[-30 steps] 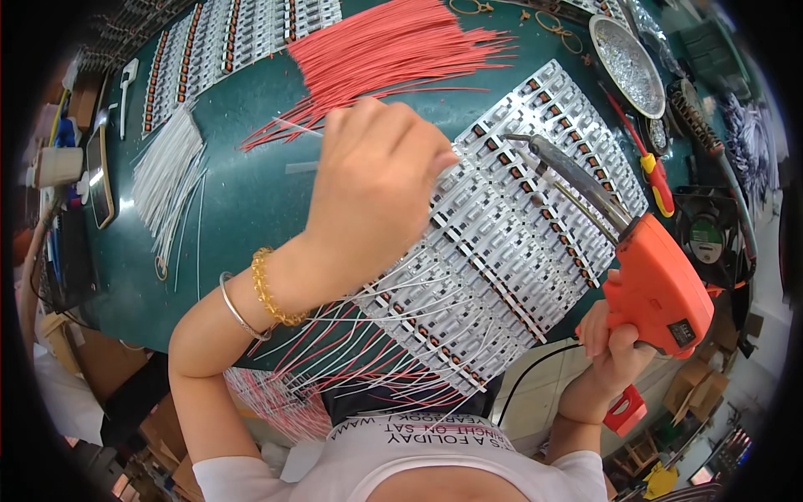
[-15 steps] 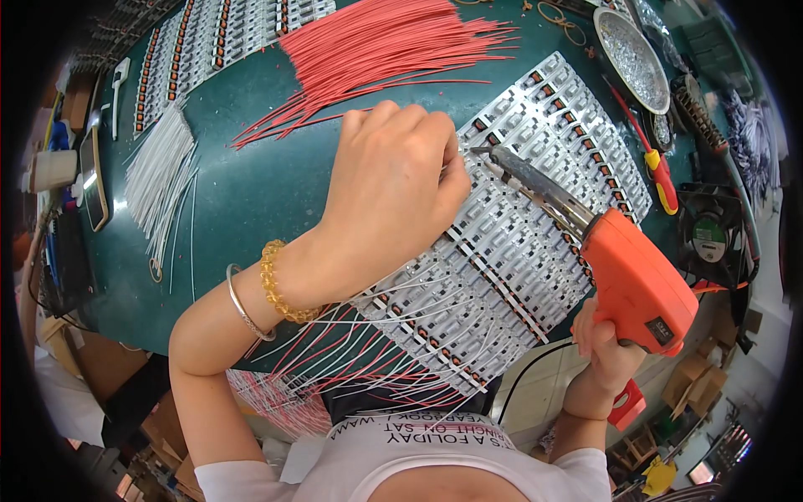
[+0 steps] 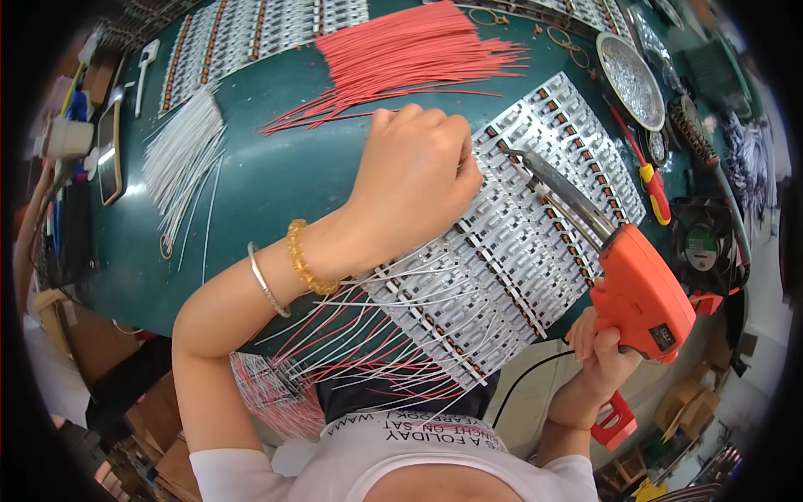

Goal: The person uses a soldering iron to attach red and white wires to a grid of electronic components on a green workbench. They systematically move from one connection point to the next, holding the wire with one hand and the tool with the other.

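Head view: the left hand [image 3: 416,180] is over the far left edge of a big sheet of small boards [image 3: 510,243] on the green worktop [image 3: 276,188]. Its fingers are curled in and their tips are hidden, so I cannot tell if it is pinching something. A yellow bead bracelet [image 3: 298,258] and a silver bangle [image 3: 266,282] are on that arm.

The right hand [image 3: 609,360] is wrapped around the handle of an orange soldering gun [image 3: 648,289]. The gun's thin tip points at the sheet, just beside the left hand. I cannot tell if it touches.

The sheet slants, and its near corner pokes past the worktop's near edge. Red and white wires [image 3: 368,320] stick out there toward the person's lap.

A pile of red wires [image 3: 401,63] lies near the worktop's far edge. White wires [image 3: 186,142] lie nearer the left edge, beside a phone [image 3: 110,155]. By the right edge is a red and yellow screwdriver [image 3: 655,192]. A metal dish [image 3: 631,79] sits near the far right corner.
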`<state>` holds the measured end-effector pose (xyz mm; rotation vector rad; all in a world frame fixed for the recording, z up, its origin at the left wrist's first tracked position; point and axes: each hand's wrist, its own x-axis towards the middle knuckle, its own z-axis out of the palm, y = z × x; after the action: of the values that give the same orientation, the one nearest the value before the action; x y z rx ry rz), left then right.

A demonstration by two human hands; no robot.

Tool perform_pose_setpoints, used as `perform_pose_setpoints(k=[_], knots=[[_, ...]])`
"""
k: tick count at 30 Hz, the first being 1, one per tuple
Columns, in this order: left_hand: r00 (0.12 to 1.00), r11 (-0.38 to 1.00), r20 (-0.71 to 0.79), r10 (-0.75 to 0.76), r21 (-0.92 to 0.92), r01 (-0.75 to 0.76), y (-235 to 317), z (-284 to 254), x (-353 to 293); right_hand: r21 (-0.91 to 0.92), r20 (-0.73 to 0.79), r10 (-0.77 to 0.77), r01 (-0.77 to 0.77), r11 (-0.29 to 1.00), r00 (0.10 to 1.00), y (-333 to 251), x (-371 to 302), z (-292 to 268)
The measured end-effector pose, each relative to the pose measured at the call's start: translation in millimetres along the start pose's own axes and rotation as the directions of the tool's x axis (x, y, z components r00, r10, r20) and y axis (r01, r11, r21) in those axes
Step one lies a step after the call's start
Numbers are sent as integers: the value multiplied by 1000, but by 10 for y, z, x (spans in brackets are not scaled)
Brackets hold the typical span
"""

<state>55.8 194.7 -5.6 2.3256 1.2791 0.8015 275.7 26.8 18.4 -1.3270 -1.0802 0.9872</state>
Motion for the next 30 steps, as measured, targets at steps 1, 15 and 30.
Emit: perform_pose_setpoints(k=[1, 15, 30], knots=[[1000, 1000, 0, -1, -3, 1, -3, 10, 2, 22, -2, -5, 5, 1000, 1000, 8, -8, -4], [999, 1000, -32, 2, 5, -2, -23, 78, 11, -67, -96, 159, -165, 984, 983, -46, 116, 99], [1000, 1000, -2, -19, 3, 19, -9, 18, -7, 31, -76, -141, 143, 989, 987, -196, 113, -102]])
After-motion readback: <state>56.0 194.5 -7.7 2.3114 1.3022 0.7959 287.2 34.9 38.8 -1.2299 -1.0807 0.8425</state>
